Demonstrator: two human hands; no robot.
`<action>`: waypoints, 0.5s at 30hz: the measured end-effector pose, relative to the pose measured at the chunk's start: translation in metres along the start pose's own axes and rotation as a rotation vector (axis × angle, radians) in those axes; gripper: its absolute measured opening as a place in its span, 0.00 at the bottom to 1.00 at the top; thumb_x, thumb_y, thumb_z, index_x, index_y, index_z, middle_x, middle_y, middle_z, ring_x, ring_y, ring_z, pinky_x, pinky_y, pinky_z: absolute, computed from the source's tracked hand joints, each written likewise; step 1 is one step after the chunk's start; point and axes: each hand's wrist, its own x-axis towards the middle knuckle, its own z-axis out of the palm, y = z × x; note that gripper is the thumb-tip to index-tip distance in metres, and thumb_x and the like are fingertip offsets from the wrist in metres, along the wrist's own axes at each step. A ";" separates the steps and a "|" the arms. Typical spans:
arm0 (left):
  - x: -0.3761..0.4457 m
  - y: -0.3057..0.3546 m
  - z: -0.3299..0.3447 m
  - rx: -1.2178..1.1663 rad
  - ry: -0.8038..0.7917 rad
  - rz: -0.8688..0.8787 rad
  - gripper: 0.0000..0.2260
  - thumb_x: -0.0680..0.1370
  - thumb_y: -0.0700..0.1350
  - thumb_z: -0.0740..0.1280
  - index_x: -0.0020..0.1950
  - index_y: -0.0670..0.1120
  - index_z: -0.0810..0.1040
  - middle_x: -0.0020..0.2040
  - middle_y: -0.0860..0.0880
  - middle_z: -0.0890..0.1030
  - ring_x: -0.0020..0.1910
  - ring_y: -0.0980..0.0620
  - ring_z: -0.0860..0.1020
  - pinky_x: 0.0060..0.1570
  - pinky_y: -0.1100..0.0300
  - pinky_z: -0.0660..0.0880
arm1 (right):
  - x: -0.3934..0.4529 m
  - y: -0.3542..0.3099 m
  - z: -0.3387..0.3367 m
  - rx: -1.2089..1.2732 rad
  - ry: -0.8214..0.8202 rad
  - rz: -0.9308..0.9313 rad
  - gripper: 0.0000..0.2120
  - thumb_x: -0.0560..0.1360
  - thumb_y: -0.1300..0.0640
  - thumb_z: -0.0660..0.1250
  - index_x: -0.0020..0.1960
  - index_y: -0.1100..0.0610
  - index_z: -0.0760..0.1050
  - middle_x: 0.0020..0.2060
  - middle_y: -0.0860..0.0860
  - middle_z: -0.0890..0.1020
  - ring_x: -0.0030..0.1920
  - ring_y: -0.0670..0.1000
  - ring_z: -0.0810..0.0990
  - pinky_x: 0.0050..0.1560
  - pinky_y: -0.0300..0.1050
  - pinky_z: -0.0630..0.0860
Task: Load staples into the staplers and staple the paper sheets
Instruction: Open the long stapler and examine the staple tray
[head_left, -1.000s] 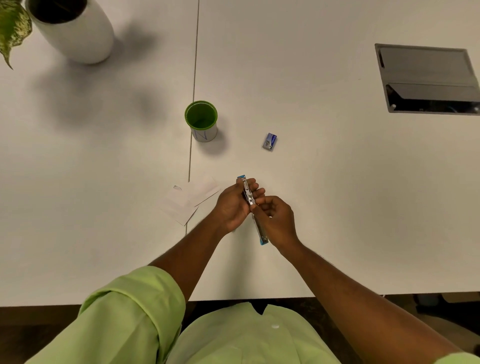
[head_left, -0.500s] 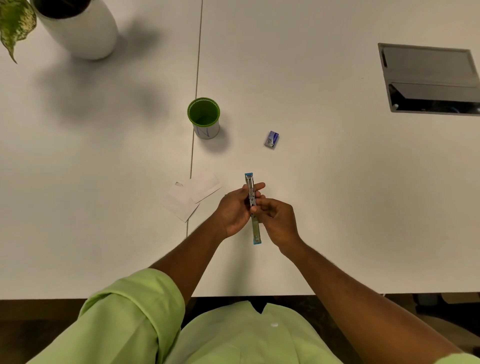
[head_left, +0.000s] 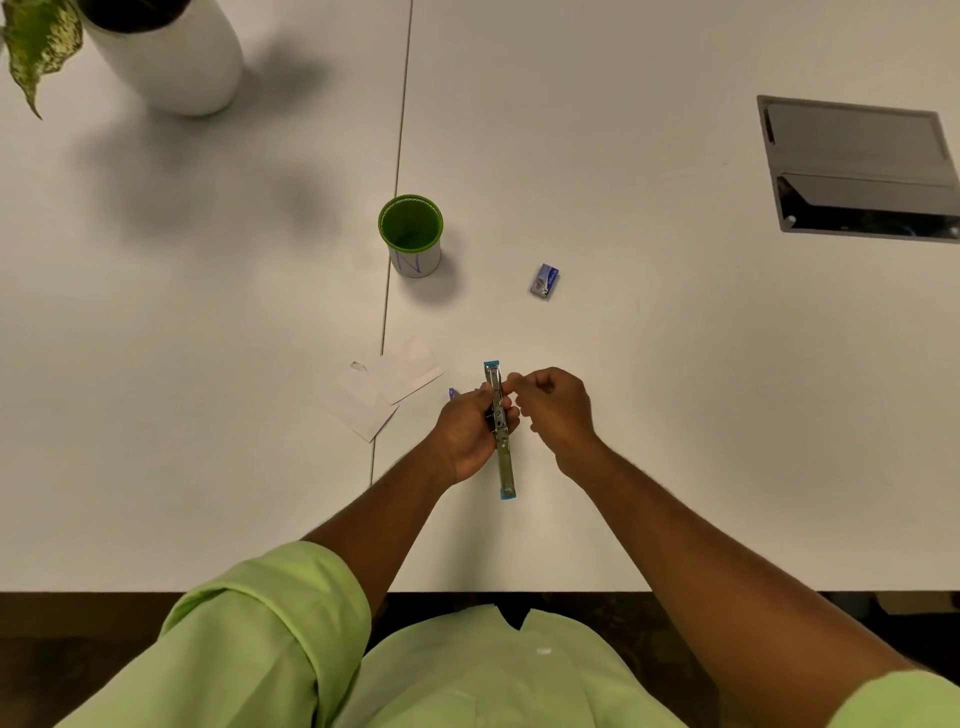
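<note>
A slim stapler (head_left: 503, 457) with blue ends lies opened out flat in a straight line above the table. My left hand (head_left: 467, 431) grips it round the hinge in the middle. My right hand (head_left: 553, 408) is beside the far half, fingers curled, with thumb and forefinger pinched at the edge of the metal staple channel. Anything between those fingertips is too small to see. A small blue staple box (head_left: 544, 281) lies farther back on the right. Two overlapping white paper sheets (head_left: 382, 387) lie to the left of my hands.
A green-rimmed cup (head_left: 411, 241) stands behind the paper near the table seam. A white plant pot (head_left: 171, 57) stands at the far left. A grey cable hatch (head_left: 857, 166) is set into the table at the far right. A tiny purple bit (head_left: 453, 393) lies by my left hand.
My right hand has left the near half of the stapler and moved up to its far half. The stapler has straightened and stays in my left hand.
</note>
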 end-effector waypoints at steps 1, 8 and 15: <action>-0.001 -0.001 0.000 0.009 0.007 0.003 0.13 0.86 0.42 0.56 0.55 0.39 0.79 0.39 0.45 0.76 0.39 0.50 0.76 0.65 0.50 0.74 | 0.002 -0.002 0.002 0.016 -0.032 0.042 0.11 0.75 0.48 0.72 0.43 0.56 0.79 0.34 0.49 0.83 0.35 0.48 0.82 0.37 0.44 0.75; -0.001 0.000 -0.002 0.023 0.019 0.000 0.11 0.86 0.43 0.58 0.50 0.41 0.78 0.37 0.47 0.77 0.36 0.52 0.76 0.51 0.56 0.79 | 0.005 0.002 0.017 0.034 -0.006 0.102 0.17 0.70 0.42 0.76 0.38 0.53 0.74 0.22 0.39 0.79 0.24 0.37 0.77 0.34 0.40 0.72; 0.000 -0.003 -0.004 0.078 0.022 0.001 0.08 0.85 0.42 0.59 0.53 0.40 0.76 0.39 0.46 0.77 0.37 0.53 0.77 0.52 0.55 0.78 | 0.003 0.002 0.019 0.005 0.030 0.097 0.19 0.67 0.40 0.77 0.39 0.52 0.73 0.28 0.43 0.80 0.30 0.41 0.79 0.36 0.41 0.72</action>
